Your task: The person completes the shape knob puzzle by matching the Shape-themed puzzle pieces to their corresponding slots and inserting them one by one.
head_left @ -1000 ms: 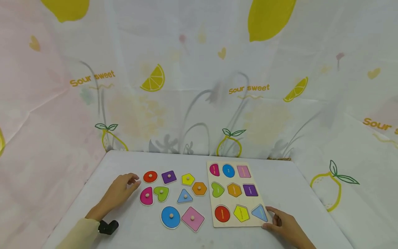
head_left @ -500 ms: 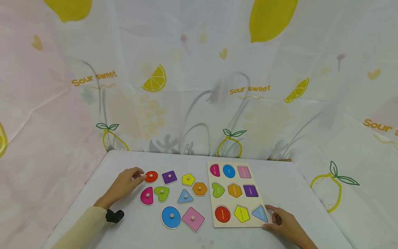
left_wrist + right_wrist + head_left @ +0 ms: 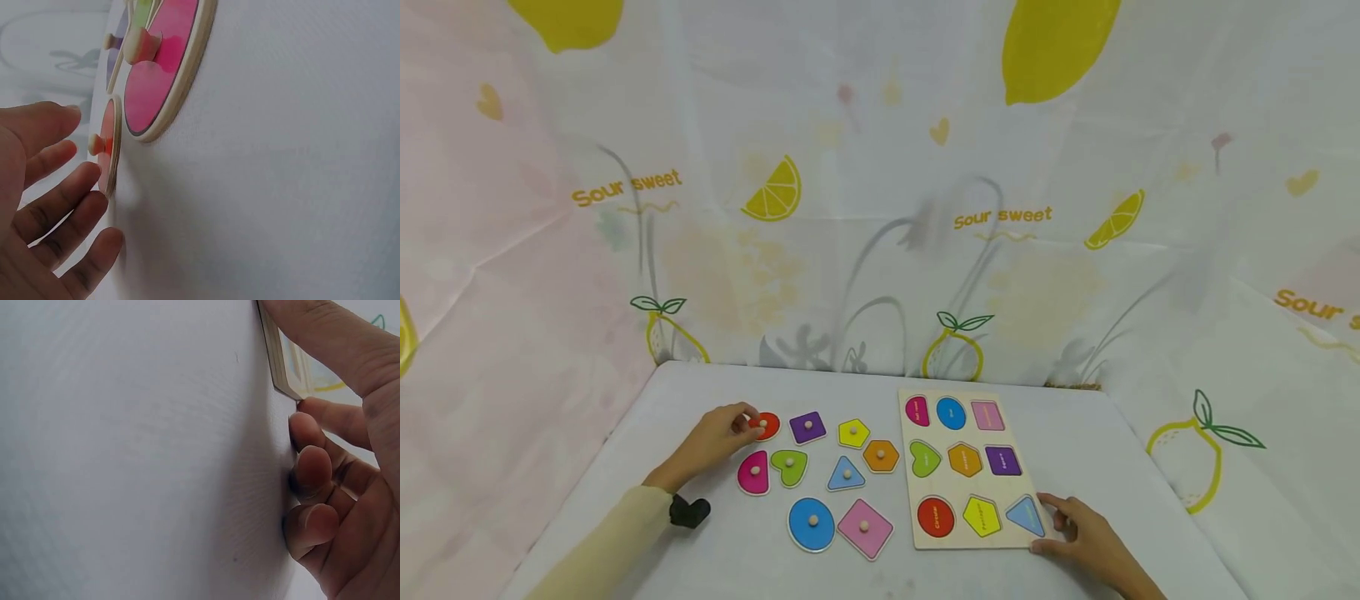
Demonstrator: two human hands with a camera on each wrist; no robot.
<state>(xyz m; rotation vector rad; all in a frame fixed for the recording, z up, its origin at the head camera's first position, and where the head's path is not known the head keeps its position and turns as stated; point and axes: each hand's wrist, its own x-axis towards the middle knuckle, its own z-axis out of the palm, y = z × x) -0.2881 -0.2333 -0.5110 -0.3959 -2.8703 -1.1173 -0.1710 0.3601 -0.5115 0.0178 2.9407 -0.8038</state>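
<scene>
My left hand (image 3: 718, 437) hovers at the red circle piece (image 3: 771, 427), its thumb and fingers spread around the small wooden knob. In the left wrist view a gap shows between the fingertips and that knob (image 3: 95, 145). My right hand (image 3: 1086, 537) holds the lower right corner of the wooden shape puzzle board (image 3: 951, 541), thumb at the front edge and index finger at the right side. Its other fingers curl against the table in the right wrist view. Closest to the left hand besides the red circle are the magenta half-round piece (image 3: 749, 482) and the green heart (image 3: 782, 472).
Several more knobbed pieces lie between the hands: purple square (image 3: 801, 432), yellow pentagon (image 3: 848, 438), orange hexagon (image 3: 880, 465), blue triangle (image 3: 838, 480), blue round piece (image 3: 812, 540) and pink piece (image 3: 865, 543). A lemon-print cloth wall (image 3: 880, 258) stands behind the white table (image 3: 715, 567).
My left hand has moved right, from beside the red circle to over its left part. The right hand stays at the board's corner, and the pieces have not moved.
</scene>
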